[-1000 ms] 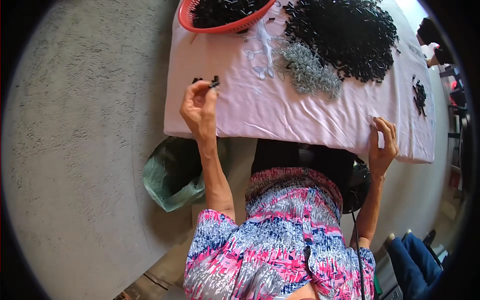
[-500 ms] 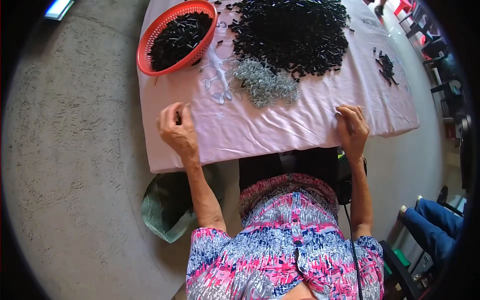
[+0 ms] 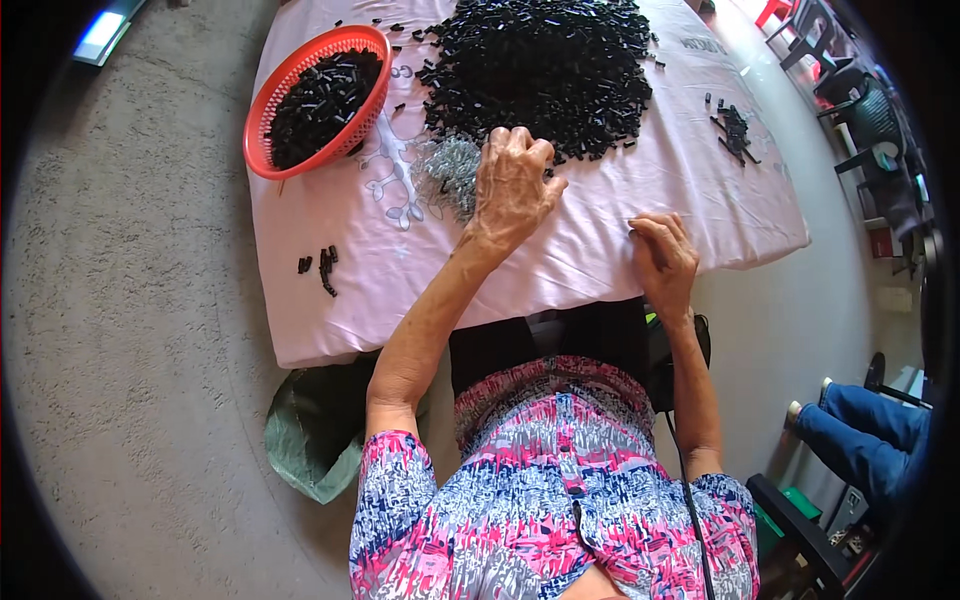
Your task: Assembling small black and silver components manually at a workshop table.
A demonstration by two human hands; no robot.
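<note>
The left hand (image 3: 512, 185) curls loose, holding nothing visible, over the grey metal springs (image 3: 447, 172) just beside the black-piece heap (image 3: 540, 70), handy for picking, while the right hand (image 3: 662, 255) rests flat, fingers released, steadying the pink-covered tabletop (image 3: 560, 250).

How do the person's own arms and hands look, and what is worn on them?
Both forearms are bare, and the left hand and right hand wear no gloves; I see no rings, watch or bracelet. Short sleeves end above the elbows, in a busy pink, blue and white print. A thin black cable runs down beside the right arm.
</note>
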